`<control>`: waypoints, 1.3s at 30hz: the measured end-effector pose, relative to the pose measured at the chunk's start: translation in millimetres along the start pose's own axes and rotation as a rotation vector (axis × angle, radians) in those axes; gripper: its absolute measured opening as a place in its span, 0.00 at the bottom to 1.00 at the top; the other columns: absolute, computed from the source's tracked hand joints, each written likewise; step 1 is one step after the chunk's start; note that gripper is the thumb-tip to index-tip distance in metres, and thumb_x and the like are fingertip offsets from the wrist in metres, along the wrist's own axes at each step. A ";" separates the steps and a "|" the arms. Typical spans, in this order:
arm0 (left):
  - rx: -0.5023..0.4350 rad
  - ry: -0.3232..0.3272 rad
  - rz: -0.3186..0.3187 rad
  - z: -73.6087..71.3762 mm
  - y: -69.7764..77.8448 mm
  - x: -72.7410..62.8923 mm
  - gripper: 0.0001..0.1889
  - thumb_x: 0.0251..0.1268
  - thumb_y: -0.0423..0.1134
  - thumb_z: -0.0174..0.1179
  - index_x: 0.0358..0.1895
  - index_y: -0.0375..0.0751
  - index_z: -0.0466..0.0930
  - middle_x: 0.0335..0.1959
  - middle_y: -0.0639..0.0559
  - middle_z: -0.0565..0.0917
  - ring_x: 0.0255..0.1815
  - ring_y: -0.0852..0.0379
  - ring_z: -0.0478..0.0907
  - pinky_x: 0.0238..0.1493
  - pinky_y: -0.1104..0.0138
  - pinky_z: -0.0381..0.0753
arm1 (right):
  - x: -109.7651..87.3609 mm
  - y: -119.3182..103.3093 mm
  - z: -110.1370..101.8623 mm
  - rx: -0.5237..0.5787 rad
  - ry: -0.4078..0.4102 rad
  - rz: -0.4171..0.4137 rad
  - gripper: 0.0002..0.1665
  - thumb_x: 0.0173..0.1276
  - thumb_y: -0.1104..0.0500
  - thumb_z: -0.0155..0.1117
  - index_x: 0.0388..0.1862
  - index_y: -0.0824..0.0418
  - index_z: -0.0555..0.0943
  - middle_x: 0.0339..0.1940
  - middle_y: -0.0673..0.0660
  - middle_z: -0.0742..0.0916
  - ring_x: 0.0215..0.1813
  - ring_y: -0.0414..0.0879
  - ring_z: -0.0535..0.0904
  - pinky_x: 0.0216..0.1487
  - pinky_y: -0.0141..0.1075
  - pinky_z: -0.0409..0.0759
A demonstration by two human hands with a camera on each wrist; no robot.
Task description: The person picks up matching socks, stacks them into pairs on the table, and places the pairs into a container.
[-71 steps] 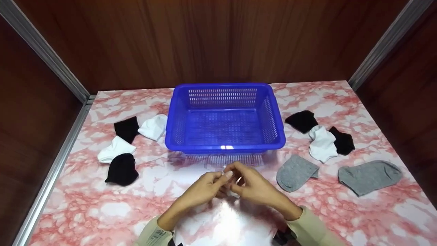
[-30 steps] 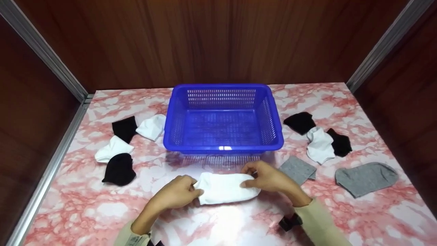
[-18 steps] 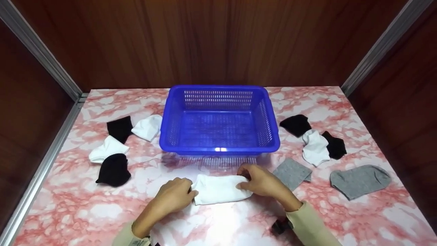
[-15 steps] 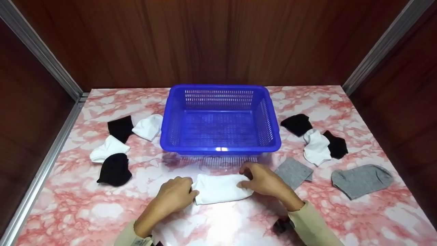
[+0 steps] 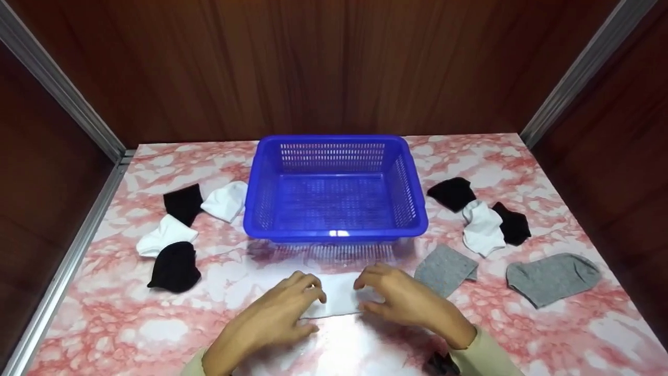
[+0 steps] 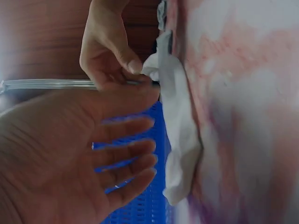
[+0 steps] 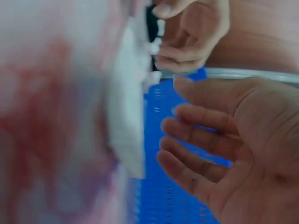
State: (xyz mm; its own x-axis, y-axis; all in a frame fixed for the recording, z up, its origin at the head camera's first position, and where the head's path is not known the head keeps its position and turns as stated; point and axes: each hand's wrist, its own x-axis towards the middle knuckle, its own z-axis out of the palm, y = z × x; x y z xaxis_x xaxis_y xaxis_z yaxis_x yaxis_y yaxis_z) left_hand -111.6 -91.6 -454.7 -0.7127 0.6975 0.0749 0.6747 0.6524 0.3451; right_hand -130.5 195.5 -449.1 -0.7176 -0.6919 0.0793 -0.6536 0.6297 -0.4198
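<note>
A walled-in work booth, it seems: a wood-grain panel beyond the left hand and right hand, metal rails at its sides, a marble-patterned tabletop beneath both hands.

Blue basket on a red-and-white table; wooden wall behind the basket, grey socks to its right.

A white sock lies flattened sideways on the red-and-white table, near the blue basket.
</note>
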 end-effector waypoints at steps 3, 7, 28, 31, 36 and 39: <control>0.053 -0.031 0.025 5.2 -5.9 1.0 0.23 0.58 0.47 0.75 0.56 0.47 0.82 0.56 0.53 0.79 0.57 0.54 0.73 0.64 0.61 0.79 | -1.0 3.7 5.3 0.020 -0.060 0.034 0.19 0.63 0.55 0.78 0.51 0.59 0.86 0.47 0.51 0.88 0.48 0.43 0.82 0.50 0.37 0.84; 0.072 -0.025 -0.025 9.2 -11.9 1.3 0.25 0.58 0.48 0.76 0.56 0.44 0.80 0.51 0.51 0.78 0.52 0.54 0.72 0.56 0.60 0.81 | -1.9 11.2 6.7 0.087 -0.100 0.099 0.25 0.57 0.55 0.83 0.52 0.58 0.84 0.42 0.51 0.84 0.43 0.41 0.76 0.44 0.33 0.79; 0.021 0.093 -0.038 15.6 -28.8 12.2 0.11 0.64 0.35 0.69 0.48 0.39 0.83 0.42 0.49 0.86 0.43 0.51 0.82 0.47 0.61 0.85 | -8.2 40.4 7.4 0.336 -0.111 0.110 0.31 0.57 0.72 0.73 0.58 0.61 0.72 0.46 0.56 0.82 0.48 0.44 0.79 0.52 0.36 0.85; -0.018 0.110 -0.053 15.0 -30.0 14.5 0.08 0.64 0.32 0.66 0.45 0.39 0.84 0.39 0.48 0.87 0.40 0.51 0.84 0.46 0.59 0.85 | -9.0 43.8 9.6 0.350 -0.050 0.083 0.25 0.58 0.75 0.66 0.52 0.61 0.73 0.44 0.55 0.83 0.47 0.43 0.80 0.51 0.35 0.84; -0.085 0.098 -0.095 12.7 -29.2 17.1 0.07 0.69 0.35 0.66 0.45 0.37 0.86 0.34 0.49 0.87 0.38 0.53 0.84 0.47 0.57 0.86 | -8.1 47.4 12.2 0.280 0.024 0.064 0.15 0.64 0.73 0.61 0.45 0.57 0.80 0.42 0.51 0.84 0.45 0.40 0.78 0.50 0.35 0.82; -0.108 0.087 -0.098 12.3 -30.0 16.7 0.08 0.69 0.35 0.65 0.45 0.36 0.87 0.36 0.48 0.87 0.40 0.53 0.84 0.49 0.57 0.87 | -7.5 47.1 12.5 0.249 0.025 0.066 0.13 0.67 0.71 0.62 0.45 0.57 0.83 0.43 0.50 0.85 0.45 0.40 0.79 0.50 0.35 0.82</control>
State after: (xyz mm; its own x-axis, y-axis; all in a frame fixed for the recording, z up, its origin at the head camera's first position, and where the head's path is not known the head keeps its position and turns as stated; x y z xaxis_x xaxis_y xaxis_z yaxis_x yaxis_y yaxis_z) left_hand -141.4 -95.9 -475.2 -0.7909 0.6010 0.1151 0.5802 0.6767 0.4532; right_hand -152.9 226.0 -480.7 -0.7645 -0.6412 0.0656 -0.5279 0.5645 -0.6346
